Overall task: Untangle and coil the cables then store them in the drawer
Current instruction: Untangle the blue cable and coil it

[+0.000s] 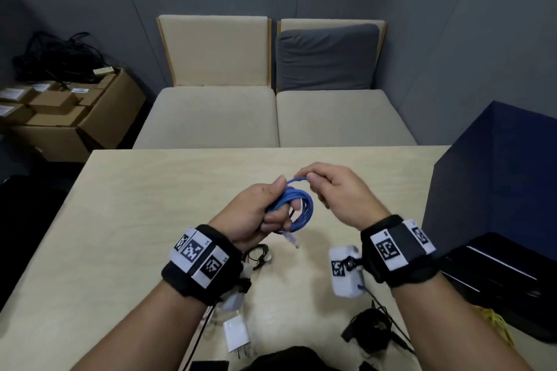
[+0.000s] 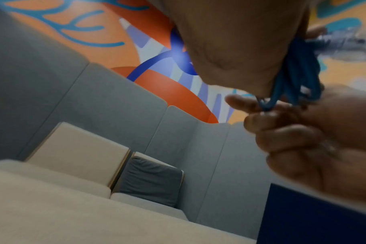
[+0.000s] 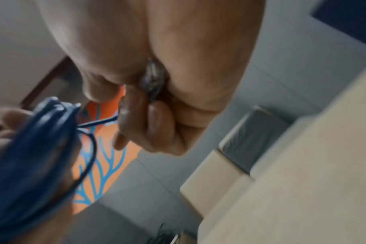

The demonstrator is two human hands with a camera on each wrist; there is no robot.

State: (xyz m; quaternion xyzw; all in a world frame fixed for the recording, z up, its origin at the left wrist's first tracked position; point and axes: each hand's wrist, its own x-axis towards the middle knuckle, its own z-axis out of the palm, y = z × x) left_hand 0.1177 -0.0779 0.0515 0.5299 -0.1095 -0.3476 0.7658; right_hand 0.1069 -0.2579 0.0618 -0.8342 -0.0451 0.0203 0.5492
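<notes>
My left hand [image 1: 271, 208] grips a coiled blue cable [image 1: 301, 205] above the middle of the beige table [image 1: 135, 220]; a clear plug end [image 1: 291, 239] dangles below the coil. My right hand [image 1: 313, 181] pinches the cable's free loop at the top of the coil. In the left wrist view the blue cable [image 2: 295, 72] runs between my palm and the right hand's fingers [image 2: 282, 132]. The blurred right wrist view shows the blue coil [image 3: 31, 148] at lower left, with a strand leading to my curled right fingers [image 3: 148, 122].
On the near table lie a thin black cable [image 1: 259, 253], a white charger [image 1: 236, 334], a black cable bundle [image 1: 373, 331] and a yellow cable [image 1: 497, 322]. A dark blue drawer unit [image 1: 497, 190] stands at right, drawer open [image 1: 494, 274]. Sofa [image 1: 271, 117] behind; cardboard boxes [image 1: 75, 117] at left.
</notes>
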